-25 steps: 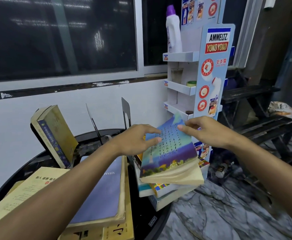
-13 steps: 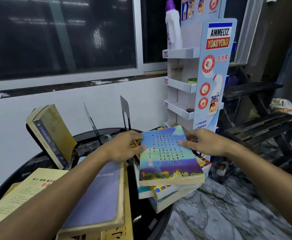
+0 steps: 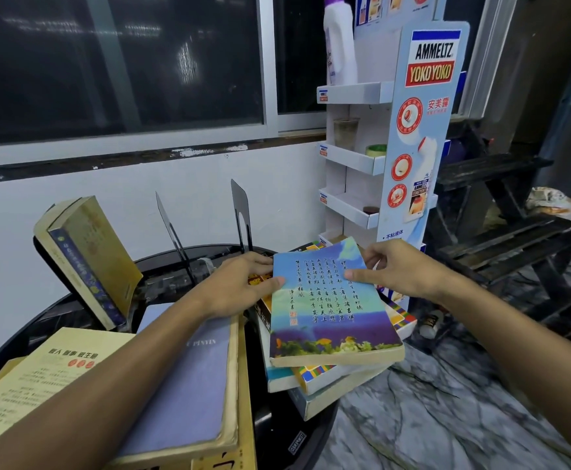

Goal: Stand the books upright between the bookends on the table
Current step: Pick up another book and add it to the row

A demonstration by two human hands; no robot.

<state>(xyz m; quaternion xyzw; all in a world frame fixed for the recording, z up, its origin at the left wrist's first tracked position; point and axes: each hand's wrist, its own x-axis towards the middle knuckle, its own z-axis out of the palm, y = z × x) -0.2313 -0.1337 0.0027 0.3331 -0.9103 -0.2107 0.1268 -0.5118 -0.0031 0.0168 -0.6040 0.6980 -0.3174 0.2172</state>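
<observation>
One blue book point(image 3: 331, 310) atop a stack point(image 3: 328, 385) at the right edge of the surface point(image 3: 270, 429). Pinched at left edge by the left hand point(image 3: 240, 286), gripped at far corner by the right hand point(image 3: 402, 273). Behind, left of the stack, bookends point(image 3: 241, 212) standing.

Item one, the cardboard display stand point(image 3: 426, 130) on my right: its side panel reads "AMMELTZ" in black over "YOKOYOKO" on red, with red "安美露" below, the brand repeated on a small pictured box, and "不粘液体" near the foot. Item two, the lavender book point(image 3: 189, 385): "PINYIN" in pale capitals. Item three, the blue landscape book point(image 3: 328, 320) I hold: columns of Chinese calligraphy and a red seal, too fine to read, as is the black heading on the cream book point(image 3: 39, 378).
</observation>
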